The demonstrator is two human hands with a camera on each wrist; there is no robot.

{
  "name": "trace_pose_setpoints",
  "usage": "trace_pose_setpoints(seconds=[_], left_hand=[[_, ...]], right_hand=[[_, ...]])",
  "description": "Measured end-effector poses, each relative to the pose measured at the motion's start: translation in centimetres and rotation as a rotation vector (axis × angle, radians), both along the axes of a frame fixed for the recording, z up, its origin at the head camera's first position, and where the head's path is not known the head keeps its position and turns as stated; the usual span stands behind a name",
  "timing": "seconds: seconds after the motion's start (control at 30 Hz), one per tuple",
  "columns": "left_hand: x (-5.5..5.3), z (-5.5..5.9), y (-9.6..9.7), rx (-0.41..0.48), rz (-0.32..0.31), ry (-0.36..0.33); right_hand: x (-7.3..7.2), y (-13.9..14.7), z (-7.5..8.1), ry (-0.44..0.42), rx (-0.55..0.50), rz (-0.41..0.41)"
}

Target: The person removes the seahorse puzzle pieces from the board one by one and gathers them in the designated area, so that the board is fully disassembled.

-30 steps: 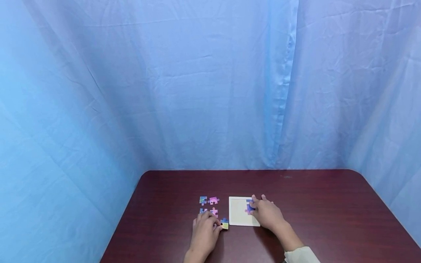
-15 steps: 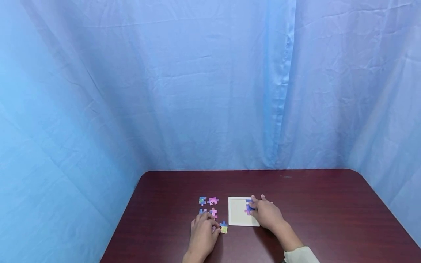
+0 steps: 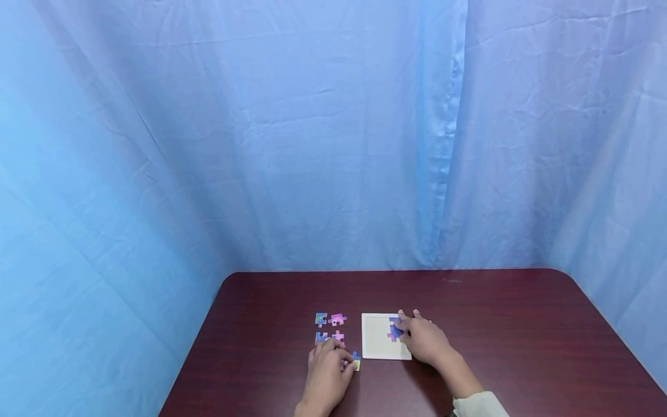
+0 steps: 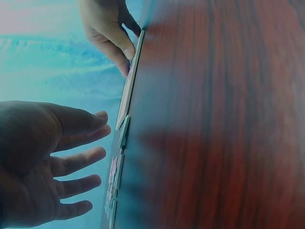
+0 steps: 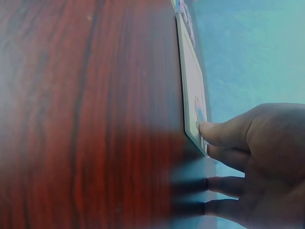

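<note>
In the head view my left hand [image 3: 325, 373] is low over the jigsaw pieces. Its thumb and index finger overlap a blue-and-yellow jigsaw piece [image 3: 356, 365]. The left wrist view shows that hand's fingers extended and spread, nothing gripped between them. At the tray's upper right corner, my right hand [image 3: 424, 339] rests its thumb and fingers on the white-rimmed puzzle tray [image 3: 364, 341]. They partly cover a purple-blue jigsaw piece [image 3: 393, 332] lying in the tray. The right wrist view has the thumb on the tray's face and other fingers straight beyond its edge.
Left of the tray lie a blue-green jigsaw piece [image 3: 320, 319], a pink one [image 3: 337, 319], a blue one [image 3: 320, 336] and a pink-and-white one [image 3: 339, 337]. More is partly hidden under the left hand. Blue curtains [image 3: 333, 145] stand behind the dark red table [image 3: 495, 324].
The blue-and-yellow piece has shifted slightly down and away from the tray's edge. My left thumb has moved right, covering more of it. The right hand stays where it was.
</note>
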State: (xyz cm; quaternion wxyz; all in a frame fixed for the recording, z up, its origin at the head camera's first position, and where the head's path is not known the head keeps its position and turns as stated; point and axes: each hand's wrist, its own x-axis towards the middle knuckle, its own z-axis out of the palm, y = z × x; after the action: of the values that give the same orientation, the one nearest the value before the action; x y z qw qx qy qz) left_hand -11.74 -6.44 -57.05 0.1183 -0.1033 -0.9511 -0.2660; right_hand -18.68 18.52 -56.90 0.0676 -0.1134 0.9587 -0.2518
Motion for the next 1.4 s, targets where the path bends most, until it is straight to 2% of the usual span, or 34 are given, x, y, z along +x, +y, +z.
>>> trace_pose_setpoints(seconds=[0.13,0.23,0.4,0.73,1.07,1.4], left_hand=[[0.0,0.0,0.5,-0.015,-0.014,0.033],[-0.1,0.1,1.1,-0.013,-0.036,0.031],[-0.5,0.4,2.1,-0.020,-0.065,0.006],[-1.6,0.4,4.7,-0.038,-0.100,0.052],[-2.5,0.5,5.9,-0.052,-0.124,0.015],[-2.9,0.4,6.8,-0.061,-0.159,-0.025]], right_hand=[[-0.2,0.3,0.0,-0.040,-0.010,0.013],[-0.5,0.5,0.0,-0.057,-0.013,0.022],[-0.6,0.6,0.1,-0.058,-0.025,0.024],[-0.7,0.7,0.0,-0.074,-0.023,0.017],[-0.7,0.8,-0.3,-0.081,-0.049,0.010],[-0.4,0.8,-0.2,-0.034,-0.068,0.016]])
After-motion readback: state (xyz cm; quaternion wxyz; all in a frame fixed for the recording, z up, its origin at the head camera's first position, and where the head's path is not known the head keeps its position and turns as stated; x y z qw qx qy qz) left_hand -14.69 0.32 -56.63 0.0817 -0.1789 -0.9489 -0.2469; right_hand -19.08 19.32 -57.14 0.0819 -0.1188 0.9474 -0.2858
